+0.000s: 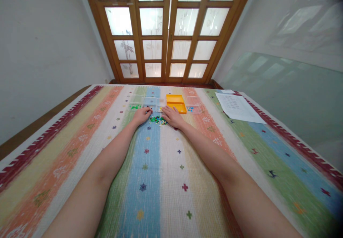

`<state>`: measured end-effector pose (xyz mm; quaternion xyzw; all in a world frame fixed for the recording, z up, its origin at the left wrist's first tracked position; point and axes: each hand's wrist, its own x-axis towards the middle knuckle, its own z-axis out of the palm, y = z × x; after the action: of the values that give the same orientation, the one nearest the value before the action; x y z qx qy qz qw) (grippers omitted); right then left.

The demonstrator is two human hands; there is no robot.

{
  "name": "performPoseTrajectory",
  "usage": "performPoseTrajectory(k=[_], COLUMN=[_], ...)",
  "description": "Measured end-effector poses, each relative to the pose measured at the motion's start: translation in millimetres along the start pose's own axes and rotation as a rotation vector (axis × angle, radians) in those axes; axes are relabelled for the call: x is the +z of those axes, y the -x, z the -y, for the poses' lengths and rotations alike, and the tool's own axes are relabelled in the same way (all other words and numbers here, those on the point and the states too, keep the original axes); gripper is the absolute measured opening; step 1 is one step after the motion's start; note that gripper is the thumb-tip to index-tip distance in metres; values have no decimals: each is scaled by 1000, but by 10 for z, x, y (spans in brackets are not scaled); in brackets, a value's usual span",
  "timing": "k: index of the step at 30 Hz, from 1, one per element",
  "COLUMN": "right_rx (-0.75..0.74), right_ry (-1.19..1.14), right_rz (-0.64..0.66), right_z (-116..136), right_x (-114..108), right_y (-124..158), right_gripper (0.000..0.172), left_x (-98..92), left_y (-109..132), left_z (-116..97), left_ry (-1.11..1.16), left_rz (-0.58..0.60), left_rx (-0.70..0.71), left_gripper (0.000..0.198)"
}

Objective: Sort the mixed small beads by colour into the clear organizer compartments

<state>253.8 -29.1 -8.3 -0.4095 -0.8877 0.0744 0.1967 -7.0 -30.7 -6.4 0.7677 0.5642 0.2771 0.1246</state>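
Note:
A pile of small coloured pieces (157, 120), green, blue, white, yellow and dark, lies on the striped tablecloth between my hands. My left hand (142, 116) rests at the pile's left edge, fingers curled and closed; anything in the fingertips is too small to make out. My right hand (173, 117) lies palm down at the pile's right side with its fingers stretched out, close to the yellow open box (176, 98). Just beyond my left hand, green pieces (134, 107) sit in a clear open case. Blue pieces (190, 109) lie in another clear case right of the yellow box.
White printed sheets (238, 106) lie on the table's right side. The striped tablecloth (171, 202) covers the table. Wooden doors with glass panes (166, 31) stand beyond the far edge, and a glass panel (289, 95) is at the right.

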Motion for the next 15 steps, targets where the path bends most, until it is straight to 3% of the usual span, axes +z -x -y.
performPoseTrajectory(k=[5,10,15], right_rx=[-13,-29,-35], right_ry=[-24,-106,-177], right_rz=[-85,-229,-177], right_z=[-12,-18,-22], right_x=[6,-58,-187], right_y=[-3,15,66], right_gripper=[50,34,18], left_x=[-14,-20,-3], left_y=[1,3,-2], left_z=[-19,-21,10], left_ry=[-5,-8,5], left_rz=[8,13,-5], left_rx=[-2,-15,7], left_gripper=[28,27,27])
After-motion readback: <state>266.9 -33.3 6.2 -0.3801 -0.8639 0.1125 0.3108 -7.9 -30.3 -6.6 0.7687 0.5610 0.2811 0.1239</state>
